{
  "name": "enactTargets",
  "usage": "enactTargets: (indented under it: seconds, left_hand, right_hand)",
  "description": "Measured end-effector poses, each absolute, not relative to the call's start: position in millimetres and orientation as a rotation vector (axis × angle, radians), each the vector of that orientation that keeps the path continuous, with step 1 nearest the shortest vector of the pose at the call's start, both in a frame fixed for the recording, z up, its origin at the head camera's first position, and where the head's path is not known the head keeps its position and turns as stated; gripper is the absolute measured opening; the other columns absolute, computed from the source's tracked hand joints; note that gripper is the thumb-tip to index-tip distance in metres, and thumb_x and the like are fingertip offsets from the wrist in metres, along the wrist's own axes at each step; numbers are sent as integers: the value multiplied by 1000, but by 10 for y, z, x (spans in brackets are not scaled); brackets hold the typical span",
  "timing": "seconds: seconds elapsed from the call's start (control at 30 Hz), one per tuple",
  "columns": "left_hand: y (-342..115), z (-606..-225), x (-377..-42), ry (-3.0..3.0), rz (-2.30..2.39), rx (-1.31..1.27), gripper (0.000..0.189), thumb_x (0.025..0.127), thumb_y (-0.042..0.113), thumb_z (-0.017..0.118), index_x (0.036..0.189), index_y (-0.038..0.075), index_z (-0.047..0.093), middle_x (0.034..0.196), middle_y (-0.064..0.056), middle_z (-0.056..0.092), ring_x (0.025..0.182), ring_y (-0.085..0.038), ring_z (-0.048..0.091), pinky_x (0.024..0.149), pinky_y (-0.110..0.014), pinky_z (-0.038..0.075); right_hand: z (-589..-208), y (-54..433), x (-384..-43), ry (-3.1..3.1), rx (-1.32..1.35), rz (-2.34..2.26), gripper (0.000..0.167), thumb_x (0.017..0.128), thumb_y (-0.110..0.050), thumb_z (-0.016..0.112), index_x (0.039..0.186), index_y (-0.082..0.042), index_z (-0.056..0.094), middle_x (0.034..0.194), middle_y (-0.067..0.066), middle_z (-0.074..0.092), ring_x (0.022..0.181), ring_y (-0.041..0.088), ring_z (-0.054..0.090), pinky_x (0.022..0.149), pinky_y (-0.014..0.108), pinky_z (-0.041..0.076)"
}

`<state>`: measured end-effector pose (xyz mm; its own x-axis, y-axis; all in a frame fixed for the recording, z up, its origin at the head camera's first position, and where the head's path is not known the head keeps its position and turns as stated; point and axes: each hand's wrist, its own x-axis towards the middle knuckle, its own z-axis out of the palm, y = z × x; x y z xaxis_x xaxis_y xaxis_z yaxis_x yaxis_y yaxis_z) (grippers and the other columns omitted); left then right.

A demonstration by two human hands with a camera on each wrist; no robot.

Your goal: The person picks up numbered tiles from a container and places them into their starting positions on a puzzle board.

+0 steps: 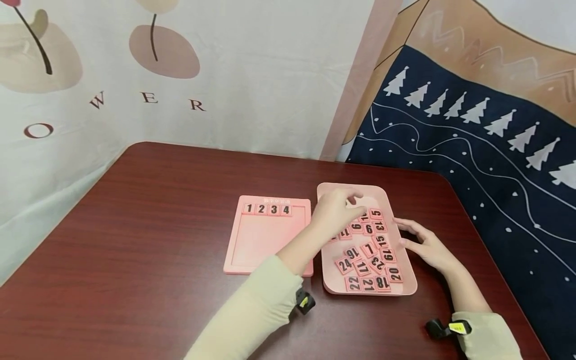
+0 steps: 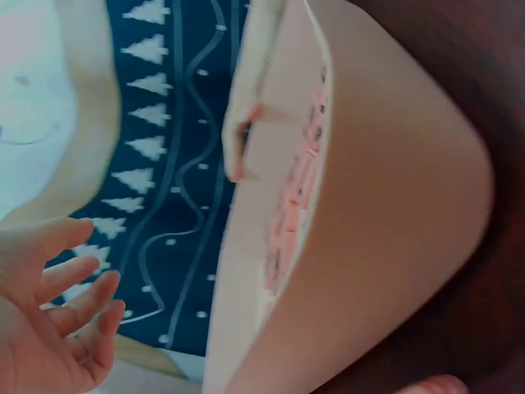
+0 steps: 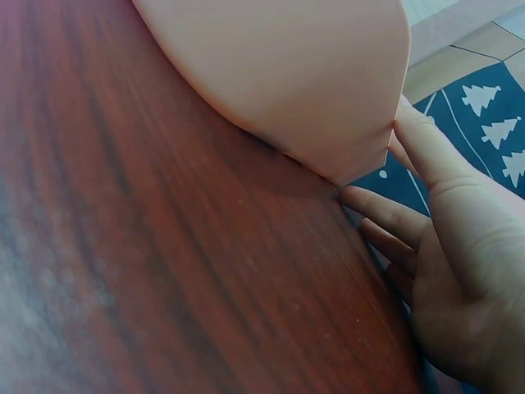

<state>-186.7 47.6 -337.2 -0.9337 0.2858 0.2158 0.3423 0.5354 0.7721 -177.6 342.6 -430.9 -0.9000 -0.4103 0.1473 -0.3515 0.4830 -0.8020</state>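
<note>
My left hand (image 1: 335,212) hovers over the upper part of a pink tray (image 1: 330,272), with loosely bent fingers and thumb apart. Nothing shows between the fingers of this hand (image 2: 49,320) in the left wrist view. Below it lie pink number tiles (image 1: 369,229), partly hidden by the hand. My right hand (image 1: 425,245) is at the tray's right side. Its thumb and fingertips touch the outer wall there, and the right wrist view shows this hand (image 3: 459,238) with its fingers extended against the tray (image 3: 303,74).
Left of the tray lies a pink square board (image 1: 265,245) with tiles 1 to 4 (image 1: 267,209) in its top row. My left forearm (image 1: 301,250) crosses the board's right side. A dark red wooden table (image 1: 135,240) bears everything; printed cloths (image 1: 270,75) hang behind it.
</note>
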Motion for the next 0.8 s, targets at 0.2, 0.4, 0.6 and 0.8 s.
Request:
enactTargets:
  seconds: [0.2,0.4,0.6,0.8]
  left_hand:
    - [759,-3497,-2145,-2800,-1367,-620,31,88,24,70,118,14,68,97,-2,65,83,-9,56,68,-21,43]
    - [921,-3668,-2380,-2920,-1258,-639,35,88,26,70,122,18,66,104,-1,65,90,-10,57,75,-25,43]
    - [979,-3685,-2475,-3002,-1346,-659,40,89,25,68,128,18,62,112,-2,63,95,-11,56,82,-28,43]
    - [1034,-3608,-2553,-3031,-1430,-639,40,90,23,68,129,19,61,115,-4,62,98,-14,57,82,-28,44]
  right_hand:
    - [-4309,3426,-1771,2647,-674,-1408,51,92,-3,61,140,-2,44,131,22,52,118,-4,42,92,11,31]
    - [-4313,3427,-1773,2627,-651,-1434,51,94,-4,59,142,-1,42,130,26,50,116,-5,44,91,12,33]
    - [-4304,3452,-1776,2629,-633,-1458,51,94,-3,58,142,-1,40,129,27,50,114,-5,45,90,12,35]
    - [-4299,3448,-1777,2622,-615,-1467,52,94,-4,58,142,-2,41,130,19,52,115,-5,46,90,12,35]
